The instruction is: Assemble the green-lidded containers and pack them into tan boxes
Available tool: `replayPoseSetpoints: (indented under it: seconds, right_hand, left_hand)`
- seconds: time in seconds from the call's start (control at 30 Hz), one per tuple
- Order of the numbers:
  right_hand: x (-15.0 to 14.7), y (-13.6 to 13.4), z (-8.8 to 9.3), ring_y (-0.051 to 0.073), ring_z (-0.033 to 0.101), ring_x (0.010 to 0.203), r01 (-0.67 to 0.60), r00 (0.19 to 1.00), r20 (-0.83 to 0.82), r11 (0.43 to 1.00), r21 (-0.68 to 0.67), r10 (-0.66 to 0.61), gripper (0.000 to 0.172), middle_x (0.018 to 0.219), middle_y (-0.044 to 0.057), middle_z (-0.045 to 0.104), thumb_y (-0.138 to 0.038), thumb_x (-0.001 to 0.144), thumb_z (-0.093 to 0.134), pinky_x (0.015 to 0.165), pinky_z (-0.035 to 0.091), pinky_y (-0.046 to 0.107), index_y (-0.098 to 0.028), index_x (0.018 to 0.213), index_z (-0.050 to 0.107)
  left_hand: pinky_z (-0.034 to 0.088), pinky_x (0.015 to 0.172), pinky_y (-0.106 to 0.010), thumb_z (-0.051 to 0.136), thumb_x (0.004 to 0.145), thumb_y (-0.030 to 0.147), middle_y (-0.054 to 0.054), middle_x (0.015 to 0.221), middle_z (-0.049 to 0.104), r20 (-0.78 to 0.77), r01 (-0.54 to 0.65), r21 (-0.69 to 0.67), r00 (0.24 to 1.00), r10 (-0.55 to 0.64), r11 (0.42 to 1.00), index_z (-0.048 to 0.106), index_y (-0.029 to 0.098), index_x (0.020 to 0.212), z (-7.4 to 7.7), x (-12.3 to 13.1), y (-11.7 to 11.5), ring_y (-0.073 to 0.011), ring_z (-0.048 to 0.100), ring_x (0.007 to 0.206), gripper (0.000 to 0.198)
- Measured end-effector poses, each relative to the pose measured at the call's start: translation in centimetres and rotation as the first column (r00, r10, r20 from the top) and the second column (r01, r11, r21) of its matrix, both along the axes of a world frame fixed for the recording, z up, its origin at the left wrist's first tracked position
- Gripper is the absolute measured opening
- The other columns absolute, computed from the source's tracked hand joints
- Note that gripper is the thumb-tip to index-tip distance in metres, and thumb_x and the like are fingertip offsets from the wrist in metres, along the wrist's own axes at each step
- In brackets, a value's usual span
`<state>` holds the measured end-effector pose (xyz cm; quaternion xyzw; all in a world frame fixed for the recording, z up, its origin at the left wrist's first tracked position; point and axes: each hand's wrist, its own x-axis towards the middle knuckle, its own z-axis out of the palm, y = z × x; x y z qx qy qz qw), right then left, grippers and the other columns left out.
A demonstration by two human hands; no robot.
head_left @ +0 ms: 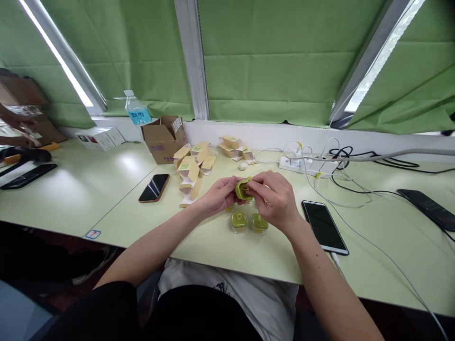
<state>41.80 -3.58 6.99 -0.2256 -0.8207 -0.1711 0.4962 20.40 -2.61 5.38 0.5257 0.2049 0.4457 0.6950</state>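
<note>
Both my hands meet above the pale green table (249,246) around one small olive-green case (242,189). My left hand (218,195) pinches its left side. My right hand (275,198) closes over its right side with fingers curled. Just below them, two more small green cases (239,221) (259,223) in clear shells stand side by side on the table.
A phone (154,187) lies to the left, another phone (324,226) on a cable to the right. Several small cardboard boxes (192,166), an open carton (164,137), a power strip (305,166) with cables and a water bottle (137,110) stand behind. Another person's hands (19,130) are at the far left.
</note>
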Motion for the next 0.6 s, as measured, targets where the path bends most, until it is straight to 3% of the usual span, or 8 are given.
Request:
replayPoseSetpoints:
  seconds: [0.43,0.6]
  right_hand:
    - [0.31,0.35,0.16,0.020,0.060,0.080,0.007,0.996,0.090,0.998,0.068,-0.013,0.026,0.089,0.004,0.075,-0.004,0.103,0.060,0.071,0.040,0.038,-0.024,0.095,0.074]
    - [0.43,0.63,-0.02,0.019,0.060,0.078,-0.010,0.996,0.086,0.995,0.097,0.001,0.023,0.088,0.004,0.076,-0.011,0.107,0.063,0.069,0.041,0.037,-0.025,0.095,0.075]
  left_hand:
    - [0.055,0.073,-0.028,0.093,0.084,0.068,-0.006,0.088,0.071,-0.028,0.025,-0.043,0.999,-0.026,0.999,0.082,0.011,0.104,0.33,0.06,-0.16,-0.0133,0.065,0.075,0.061]
    - [0.052,0.070,-0.028,0.093,0.085,0.067,-0.006,0.086,0.070,-0.021,0.043,-0.042,0.999,-0.044,0.998,0.082,0.011,0.104,0.25,-0.15,-0.08,-0.0131,0.062,0.073,0.060]
